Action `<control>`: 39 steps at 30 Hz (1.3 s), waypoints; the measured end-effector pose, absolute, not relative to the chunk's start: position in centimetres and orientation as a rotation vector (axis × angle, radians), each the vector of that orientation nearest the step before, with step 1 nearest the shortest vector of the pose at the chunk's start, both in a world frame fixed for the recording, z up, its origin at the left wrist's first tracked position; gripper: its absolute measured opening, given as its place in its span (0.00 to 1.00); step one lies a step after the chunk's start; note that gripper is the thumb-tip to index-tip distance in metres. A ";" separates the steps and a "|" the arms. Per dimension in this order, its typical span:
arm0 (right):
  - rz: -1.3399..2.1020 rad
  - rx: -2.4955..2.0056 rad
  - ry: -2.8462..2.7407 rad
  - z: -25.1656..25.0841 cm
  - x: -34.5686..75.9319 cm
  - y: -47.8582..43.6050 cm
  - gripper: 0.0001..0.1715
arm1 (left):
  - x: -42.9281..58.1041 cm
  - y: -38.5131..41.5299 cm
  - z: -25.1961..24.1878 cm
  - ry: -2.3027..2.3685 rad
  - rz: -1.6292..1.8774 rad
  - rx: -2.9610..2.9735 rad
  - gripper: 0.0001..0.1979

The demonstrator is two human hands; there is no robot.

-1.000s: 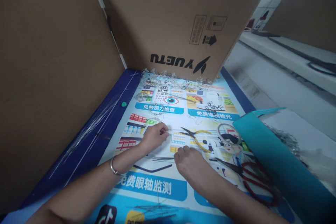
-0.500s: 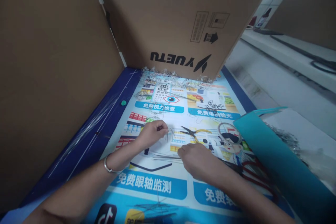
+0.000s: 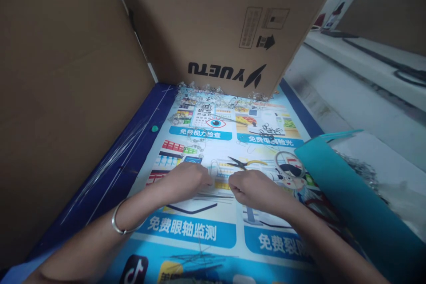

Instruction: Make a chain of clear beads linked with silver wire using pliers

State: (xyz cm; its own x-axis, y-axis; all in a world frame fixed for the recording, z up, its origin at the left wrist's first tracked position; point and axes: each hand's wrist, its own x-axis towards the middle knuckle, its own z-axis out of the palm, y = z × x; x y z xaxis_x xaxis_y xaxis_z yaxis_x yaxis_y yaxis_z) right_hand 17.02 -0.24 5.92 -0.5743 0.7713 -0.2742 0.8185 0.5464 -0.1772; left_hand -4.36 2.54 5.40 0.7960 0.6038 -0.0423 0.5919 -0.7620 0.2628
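My left hand (image 3: 188, 181) is closed, its fingertips pinched and facing my right hand. Across a small gap, my right hand (image 3: 251, 190) is curled shut. Thin straight wires (image 3: 214, 196) stretch between the two hands, close above or on the printed sheet; the pinched ends are hidden by my fingers. Just beyond the gap lies a bent, hook-shaped wire (image 3: 213, 168). Pliers (image 3: 244, 163) with yellow handles rest behind my right hand, jaws parted and part of a handle covered.
Cardboard panels (image 3: 213, 17) stand at the back and left. Clear beaded pieces (image 3: 199, 93) line the back edge. Dark wire loops (image 3: 271, 132) lie back right, near a ring-shaped coil (image 3: 289, 164). A teal box (image 3: 353, 195) holds tangled wire; more wires (image 3: 196, 262) lie in front.
My left hand has come down and nearer to me, turning its knuckles up, and the bent wire now lies clear of it. My right hand has lifted slightly and shifted right.
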 end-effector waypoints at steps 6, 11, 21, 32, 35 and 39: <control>-0.300 1.343 2.650 5.1 16.4 -0.3 0.12 | -3.8 2.2 4.9 0.954 -0.043 2.873 0.07; -0.191 1.377 2.692 4.8 16.0 -0.9 0.09 | -3.1 1.7 5.1 0.942 -0.022 2.866 0.07; -0.224 1.467 2.647 4.4 15.4 -1.7 0.10 | -2.5 0.7 4.4 0.946 -0.041 2.871 0.06; -0.901 1.969 2.731 3.2 16.3 0.4 0.10 | -3.0 3.2 2.4 1.125 0.472 2.303 0.09; -1.535 2.182 2.522 2.1 16.2 0.8 0.04 | -2.8 3.7 1.6 1.152 0.627 1.855 0.05; -2.397 2.185 2.098 0.8 15.7 0.9 0.11 | -2.2 3.5 1.2 1.111 0.683 1.338 0.04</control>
State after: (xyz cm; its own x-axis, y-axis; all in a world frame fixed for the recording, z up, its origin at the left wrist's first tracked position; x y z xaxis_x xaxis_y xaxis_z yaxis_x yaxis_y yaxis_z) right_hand 15.71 0.87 0.84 -0.1906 0.9477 -0.2560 0.1283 -0.2345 -0.9636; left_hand -2.17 3.51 1.16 0.3703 0.9000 -0.2301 0.2011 0.1642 0.9657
